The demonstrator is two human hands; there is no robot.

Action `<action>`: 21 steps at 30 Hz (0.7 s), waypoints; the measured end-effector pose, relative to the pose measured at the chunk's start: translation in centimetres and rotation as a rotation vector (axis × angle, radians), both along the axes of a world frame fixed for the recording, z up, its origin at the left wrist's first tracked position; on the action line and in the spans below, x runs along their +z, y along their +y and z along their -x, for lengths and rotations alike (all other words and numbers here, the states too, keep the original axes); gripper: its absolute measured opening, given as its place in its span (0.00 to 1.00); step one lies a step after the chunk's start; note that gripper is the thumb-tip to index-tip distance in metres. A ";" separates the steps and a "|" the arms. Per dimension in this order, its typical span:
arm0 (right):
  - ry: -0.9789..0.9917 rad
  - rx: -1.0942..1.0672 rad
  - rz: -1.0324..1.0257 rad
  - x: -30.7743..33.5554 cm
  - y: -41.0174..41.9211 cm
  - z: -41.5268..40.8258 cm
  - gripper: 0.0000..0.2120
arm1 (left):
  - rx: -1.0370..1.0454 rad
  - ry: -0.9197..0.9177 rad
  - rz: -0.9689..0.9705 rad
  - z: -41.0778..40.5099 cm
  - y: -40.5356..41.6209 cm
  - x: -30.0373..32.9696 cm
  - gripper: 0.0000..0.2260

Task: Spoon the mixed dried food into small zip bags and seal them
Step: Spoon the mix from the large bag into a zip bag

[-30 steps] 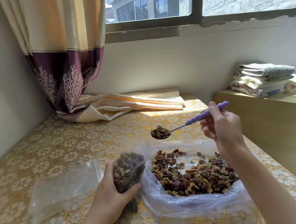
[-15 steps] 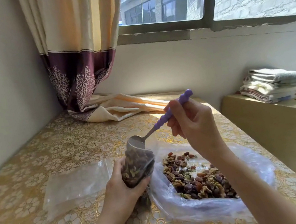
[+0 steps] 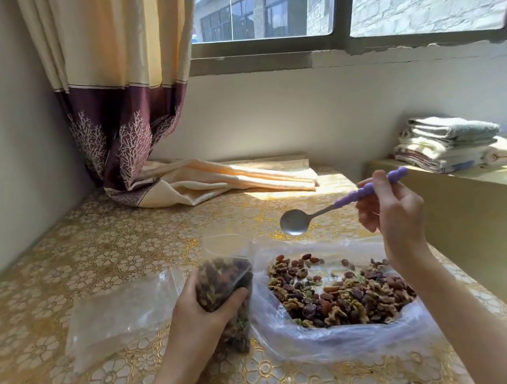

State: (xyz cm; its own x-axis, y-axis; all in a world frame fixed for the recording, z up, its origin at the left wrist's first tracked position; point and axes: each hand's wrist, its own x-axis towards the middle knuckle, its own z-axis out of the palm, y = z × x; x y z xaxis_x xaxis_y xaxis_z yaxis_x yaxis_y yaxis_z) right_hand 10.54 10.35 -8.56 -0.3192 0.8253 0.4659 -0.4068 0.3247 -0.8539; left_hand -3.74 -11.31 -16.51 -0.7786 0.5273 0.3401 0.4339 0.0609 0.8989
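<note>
My left hand grips a small zip bag upright on the table; it is nearly full of mixed dried food and its mouth stands open. My right hand holds a spoon by its purple handle, raised above and to the right of the bag. The spoon's metal bowl is empty. Below it lies a large clear plastic bag, spread open, with a heap of mixed nuts and raisins inside.
A pile of empty clear zip bags lies left of my left hand on the gold floral tablecloth. A curtain end trails over the table's far side. Folded towels sit on a lower ledge at right.
The spoon tipped its load into the small bag half a second ago. It has since lifted out empty and swung right, above the big bag. My left hand kept its grip.
</note>
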 end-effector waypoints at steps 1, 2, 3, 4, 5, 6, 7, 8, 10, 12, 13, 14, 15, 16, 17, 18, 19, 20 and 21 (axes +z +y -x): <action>-0.054 -0.029 -0.003 -0.6 0.8 -0.4 0.16 | 0.013 0.012 -0.015 0.1 0.0 0.0 0.16; -0.112 -0.056 -0.014 -1.2 1.5 -0.7 0.16 | 0.024 0.019 -0.029 0.1 0.0 -0.1 0.17; -0.166 -0.080 -0.027 -1.7 2.1 -1.0 0.16 | 0.034 0.023 -0.044 0.1 -0.1 -0.1 0.17; -0.213 -0.102 -0.041 -2.1 2.7 -1.3 0.16 | 0.044 0.026 -0.062 0.1 -0.1 0.0 0.17; -0.253 -0.122 -0.054 -2.5 3.1 -1.6 0.16 | 0.053 0.028 -0.078 0.0 -0.1 0.0 0.17; -0.285 -0.139 -0.064 -2.7 3.5 -1.9 0.16 | 0.062 0.028 -0.093 0.0 -0.1 0.1 0.18; -0.309 -0.150 -0.070 -2.9 3.8 -2.1 0.16 | 0.072 0.026 -0.112 -0.1 -0.1 0.2 0.18; -0.327 -0.152 -0.074 -3.0 4.1 -2.4 0.16 | 0.084 0.019 -0.135 -0.2 -0.1 0.3 0.19; -0.360 -0.137 -0.076 -3.0 4.5 -3.0 0.15 | 0.119 -0.008 -0.186 -0.2 -0.1 0.5 0.20; -0.376 -0.111 -0.065 -3.0 4.7 -3.4 0.15 | 0.136 -0.064 -0.225 0.0 0.0 0.6 0.21; -0.378 -0.095 -0.056 -3.0 4.8 -3.7 0.15 | 0.123 -0.109 -0.225 0.1 0.0 0.6 0.21; -0.379 -0.076 -0.044 -3.0 4.8 -3.8 0.15 | 0.093 -0.157 -0.208 0.2 0.0 0.5 0.21; -0.379 -0.055 -0.027 -3.0 4.7 -3.9 0.15 | 0.051 -0.195 -0.176 0.3 -0.1 0.5 0.21; -0.378 -0.032 -0.007 -2.9 4.6 -4.0 0.15 | 0.002 -0.221 -0.137 0.5 -0.3 0.5 0.20; -0.373 -0.010 0.015 -2.9 4.4 -4.1 0.15 | -0.051 -0.241 -0.099 0.8 -0.5 0.6 0.21; -0.367 0.009 0.033 -2.8 4.3 -4.1 0.15 | -0.103 -0.262 -0.069 1.0 -0.7 0.8 0.23; -0.366 0.025 0.045 -2.7 4.2 -4.1 0.15 | -0.151 -0.282 -0.046 1.2 -1.0 0.9 0.26; -0.373 0.038 0.050 -2.7 4.1 -4.1 0.15 | -0.195 -0.301 -0.029 1.4 -1.3 1.0 0.29; -0.390 0.053 0.052 -2.7 4.0 -4.0 0.15 | -0.239 -0.321 -0.016 1.5 -1.5 1.1 0.31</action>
